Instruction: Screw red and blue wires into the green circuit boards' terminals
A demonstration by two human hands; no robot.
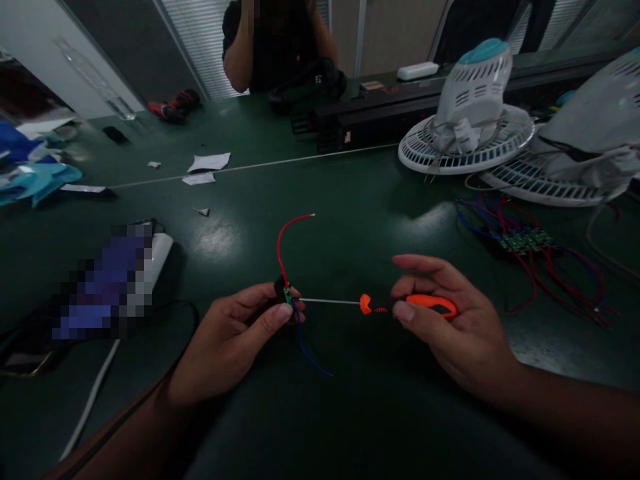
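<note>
Screwdriver (366, 305) crosswise, tip leftward at circuit board (287, 295); left hand (235, 337) pinching board, part-open right hand (463, 327) gripping handle (431, 305).

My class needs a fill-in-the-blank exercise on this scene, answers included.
The right hand holds a tool called a ____.
In the picture, the left hand holds a circuit board whose upper wire is ____.
The lower wire, trailing toward the picture's bottom, is ____.
Missing words: screwdriver; red; blue.
</note>
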